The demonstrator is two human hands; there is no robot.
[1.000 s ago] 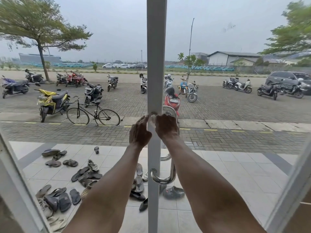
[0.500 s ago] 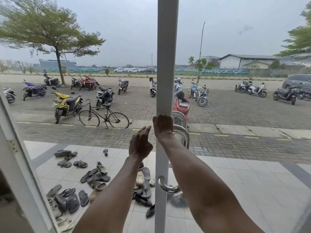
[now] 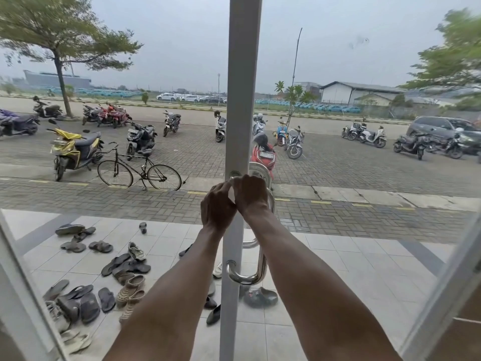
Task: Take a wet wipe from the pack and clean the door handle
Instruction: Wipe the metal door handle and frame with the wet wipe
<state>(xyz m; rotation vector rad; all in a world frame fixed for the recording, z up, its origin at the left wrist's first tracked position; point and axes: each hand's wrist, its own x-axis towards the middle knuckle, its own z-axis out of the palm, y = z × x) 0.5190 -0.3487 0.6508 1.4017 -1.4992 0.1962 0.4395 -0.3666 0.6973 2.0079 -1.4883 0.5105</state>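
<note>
Steel handle [image 3: 260,267]: on the white door frame [image 3: 242,100], top bend under my hands.
Left hand [image 3: 217,207]: just closed in, touching the right.
Right hand [image 3: 251,194]: curled over the bend; wipe hidden, cannot tell.
Meaning: probably wiping the top.

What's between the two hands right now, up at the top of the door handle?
In the head view, a small white patch, likely the wipe, shows between the left hand and right hand, over the white door frame; the handle continues below.

Both hands [image 3: 235,201] meet at the door handle's [image 3: 256,272] top.
</note>
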